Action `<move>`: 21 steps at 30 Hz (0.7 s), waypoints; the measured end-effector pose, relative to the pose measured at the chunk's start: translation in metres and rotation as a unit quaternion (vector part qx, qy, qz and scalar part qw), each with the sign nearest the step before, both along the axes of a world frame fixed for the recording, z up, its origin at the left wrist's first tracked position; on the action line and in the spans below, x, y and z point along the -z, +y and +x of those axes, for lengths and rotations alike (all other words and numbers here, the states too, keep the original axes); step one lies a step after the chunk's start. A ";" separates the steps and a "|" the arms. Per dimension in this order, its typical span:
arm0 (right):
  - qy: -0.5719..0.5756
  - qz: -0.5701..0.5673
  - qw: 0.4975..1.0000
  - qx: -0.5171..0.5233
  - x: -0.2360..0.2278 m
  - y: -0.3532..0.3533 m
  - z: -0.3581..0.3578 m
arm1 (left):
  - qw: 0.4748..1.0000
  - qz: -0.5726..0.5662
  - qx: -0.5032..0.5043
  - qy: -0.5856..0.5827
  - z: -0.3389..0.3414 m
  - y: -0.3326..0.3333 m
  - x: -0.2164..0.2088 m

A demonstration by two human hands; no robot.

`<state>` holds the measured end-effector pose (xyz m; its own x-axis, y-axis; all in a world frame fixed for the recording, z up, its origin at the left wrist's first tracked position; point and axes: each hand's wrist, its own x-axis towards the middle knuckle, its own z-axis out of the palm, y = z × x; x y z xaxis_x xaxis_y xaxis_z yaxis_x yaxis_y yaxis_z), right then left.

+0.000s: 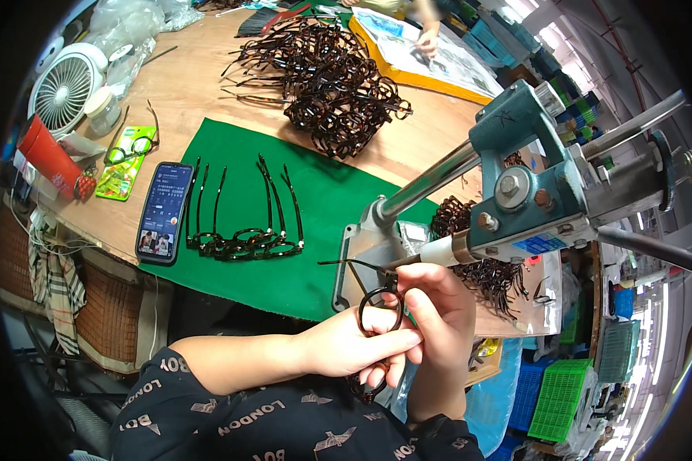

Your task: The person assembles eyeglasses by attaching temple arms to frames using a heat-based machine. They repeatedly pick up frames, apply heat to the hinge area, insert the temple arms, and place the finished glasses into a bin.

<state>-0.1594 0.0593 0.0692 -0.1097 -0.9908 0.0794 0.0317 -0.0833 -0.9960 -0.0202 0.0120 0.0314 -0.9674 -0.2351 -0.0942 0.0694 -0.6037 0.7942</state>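
Note:
A dark tortoiseshell eyeglass frame (360,313) with round rims is held between my two hands, near the front edge of the table. My left hand (354,344) is closed around its lower part, thumb stretched toward the right hand. Fingers of my right hand (442,311) pinch the frame near its upper hinge. One temple arm sticks out to the left from there. Just beyond my hands stands a teal bench press (507,188) with a metal column and a white-tipped nozzle. On the green cloth (223,169) lie several similar eyeglass frames (250,246), temples pointing away.
A large heap of tortoiseshell frames (323,84) sits at the back, more frames (488,284) behind the press. A smartphone (163,215), red tumbler (50,157), jar (102,110) and white fan (65,84) stand left. Another person's hand (427,42) works over a yellow-edged board (415,73).

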 end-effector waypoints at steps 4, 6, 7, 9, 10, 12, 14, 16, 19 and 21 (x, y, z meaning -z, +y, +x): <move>-0.029 0.035 0.999 -0.008 0.002 -0.004 -0.001 | 1.000 0.000 0.022 -0.001 0.003 0.001 -0.001; -0.014 0.027 0.999 -0.012 0.003 -0.005 -0.003 | 0.999 0.000 0.031 -0.008 0.004 0.002 -0.001; 0.014 0.021 1.000 -0.010 0.004 -0.006 -0.003 | 0.999 -0.005 0.038 -0.014 0.004 0.003 -0.001; 0.070 0.008 0.997 -0.005 0.005 -0.006 -0.004 | 0.998 -0.014 0.052 -0.027 0.004 0.004 0.000; 0.076 0.015 0.997 -0.004 0.005 -0.006 -0.005 | 0.998 -0.015 0.052 -0.031 0.004 0.004 0.002; 0.087 0.030 0.996 0.000 0.005 -0.005 -0.007 | 0.997 -0.015 0.063 -0.046 0.003 0.003 0.003; 0.088 0.029 0.996 0.004 0.009 -0.002 -0.013 | 0.994 -0.031 0.083 -0.060 0.002 0.000 0.004; 0.076 0.061 0.995 0.032 0.022 0.008 -0.025 | 0.994 -0.039 0.076 -0.072 0.004 0.002 0.009; 0.080 0.098 0.982 0.143 0.050 0.027 -0.058 | 0.994 0.006 0.082 -0.072 0.009 -0.002 0.016; 0.087 0.168 0.967 0.171 0.076 0.045 -0.088 | 0.994 0.040 0.091 -0.052 0.011 -0.005 0.020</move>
<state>-0.2472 0.1041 -0.0067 -0.4503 -0.8714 -0.1949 -0.1101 0.2707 -0.9563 -0.0096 0.0069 0.0112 -0.9774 -0.0445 -0.2065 -0.1263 -0.6605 0.7401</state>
